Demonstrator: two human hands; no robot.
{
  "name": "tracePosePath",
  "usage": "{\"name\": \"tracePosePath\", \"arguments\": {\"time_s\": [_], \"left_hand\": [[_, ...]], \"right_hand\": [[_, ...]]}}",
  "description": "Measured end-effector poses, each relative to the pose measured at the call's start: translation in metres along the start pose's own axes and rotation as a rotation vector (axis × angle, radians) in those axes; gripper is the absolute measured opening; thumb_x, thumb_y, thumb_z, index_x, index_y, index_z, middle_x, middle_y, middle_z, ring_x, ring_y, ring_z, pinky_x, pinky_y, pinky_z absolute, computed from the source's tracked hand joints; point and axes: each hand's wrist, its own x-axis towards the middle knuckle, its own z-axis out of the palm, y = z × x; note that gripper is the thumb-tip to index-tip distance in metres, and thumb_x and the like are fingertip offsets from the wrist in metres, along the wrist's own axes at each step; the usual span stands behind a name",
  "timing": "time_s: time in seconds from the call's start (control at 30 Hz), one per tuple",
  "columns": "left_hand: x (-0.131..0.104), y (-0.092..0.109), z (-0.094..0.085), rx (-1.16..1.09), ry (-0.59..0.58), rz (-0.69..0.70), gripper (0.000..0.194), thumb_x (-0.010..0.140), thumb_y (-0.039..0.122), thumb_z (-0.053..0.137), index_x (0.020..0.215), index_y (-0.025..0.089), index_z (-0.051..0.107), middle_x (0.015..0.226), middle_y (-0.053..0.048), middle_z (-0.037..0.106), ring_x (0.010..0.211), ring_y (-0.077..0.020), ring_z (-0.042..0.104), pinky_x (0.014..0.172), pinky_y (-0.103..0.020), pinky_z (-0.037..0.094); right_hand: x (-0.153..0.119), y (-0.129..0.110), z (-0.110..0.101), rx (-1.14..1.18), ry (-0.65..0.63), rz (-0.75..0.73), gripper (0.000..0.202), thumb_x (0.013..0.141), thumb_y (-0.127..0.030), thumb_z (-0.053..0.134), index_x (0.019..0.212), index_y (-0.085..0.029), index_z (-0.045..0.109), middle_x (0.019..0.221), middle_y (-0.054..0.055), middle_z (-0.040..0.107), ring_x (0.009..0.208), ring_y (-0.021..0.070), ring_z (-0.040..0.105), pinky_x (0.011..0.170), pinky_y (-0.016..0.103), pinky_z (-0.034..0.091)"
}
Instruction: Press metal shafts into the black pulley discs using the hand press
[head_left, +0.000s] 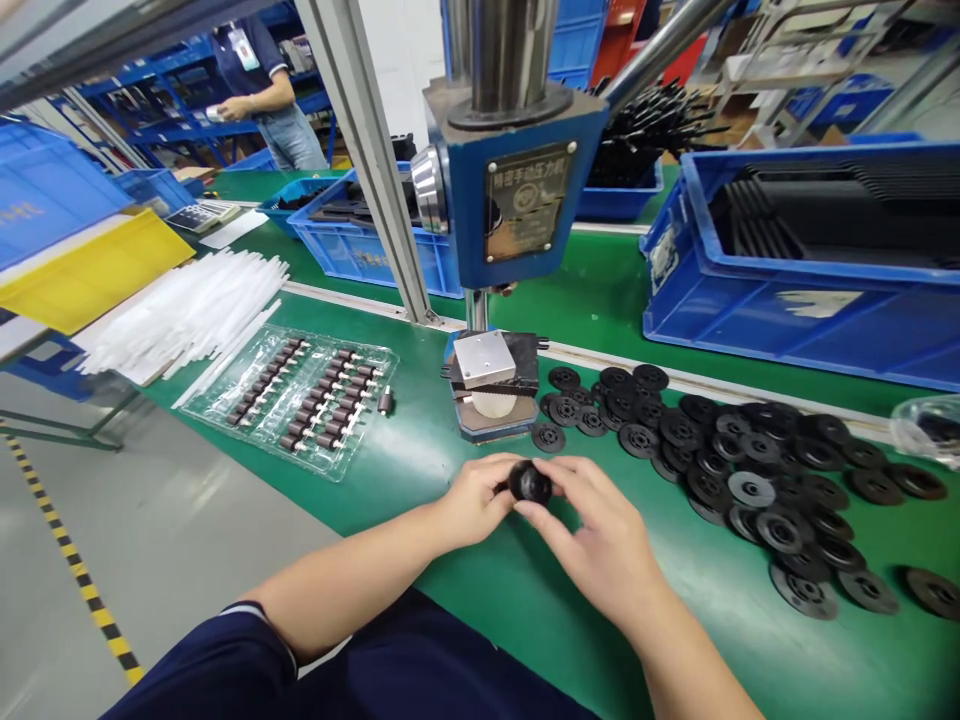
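Note:
Both my hands meet in front of the press, around a small black round part (pixel 531 484). My left hand (pixel 480 497) has its fingers closed at the part's left side; a dark bit shows between thumb and forefinger. On the opposite side, the thumb and fingers of my right hand (pixel 589 510) pinch the rim. Just beyond them stands a blue hand press (pixel 517 180), with a silver metal block (pixel 485 358) on its base. A clear tray (pixel 259 425) of small brown cylinders with white ends lies to the left. One brown cylinder (pixel 385 402) stands outside the tray.
Many black discs (pixel 750 488) are spread over the green table to the right. Behind them sits a blue crate (pixel 810 310) of black parts. White sticks (pixel 195 310) are heaped at the left, near a metal post (pixel 375 160). Another person (pixel 266 90) stands farther back.

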Motion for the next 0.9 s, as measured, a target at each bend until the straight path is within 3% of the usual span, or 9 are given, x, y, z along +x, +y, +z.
{"name": "tracePosePath", "arguments": {"time_s": [0.17,0.37,0.67,0.9], "left_hand": [[-0.001,0.001,-0.001,0.068,-0.021,0.044,0.034,0.086,0.009,0.052,0.116,0.018,0.064,0.113,-0.01,0.068,0.108,-0.0218,0.063,0.097,-0.037,0.048],[-0.001,0.0,0.001,0.094,-0.028,0.037,0.03,0.089,0.012,0.052,0.115,0.018,0.065,0.111,-0.01,0.069,0.105,-0.0213,0.064,0.095,-0.036,0.05],[-0.001,-0.004,0.0,0.092,-0.019,0.091,0.029,0.087,0.014,0.059,0.115,0.018,0.067,0.11,-0.01,0.071,0.099,-0.021,0.068,0.089,-0.034,0.054],[0.0,-0.002,-0.003,0.093,-0.038,0.071,0.028,0.087,0.013,0.056,0.112,0.017,0.068,0.107,-0.011,0.072,0.097,-0.0214,0.068,0.089,-0.034,0.054]], "right_hand": [[-0.005,-0.001,0.009,-0.099,-0.012,-0.036,0.035,0.09,-0.033,0.06,0.124,-0.023,0.055,0.11,0.009,0.057,0.1,0.0213,0.057,0.083,0.035,0.052],[-0.005,-0.006,0.008,-0.2,-0.007,-0.042,0.028,0.091,-0.034,0.059,0.115,-0.02,0.059,0.104,0.01,0.059,0.095,0.0236,0.056,0.08,0.038,0.052],[-0.007,-0.008,0.019,-0.187,0.101,-0.073,0.032,0.088,-0.025,0.063,0.116,-0.011,0.057,0.101,0.011,0.06,0.091,0.0219,0.054,0.078,0.039,0.051],[-0.007,-0.003,0.026,-0.174,0.108,-0.096,0.033,0.086,-0.023,0.065,0.116,-0.012,0.056,0.103,0.011,0.059,0.092,0.0222,0.055,0.08,0.04,0.051]]}}
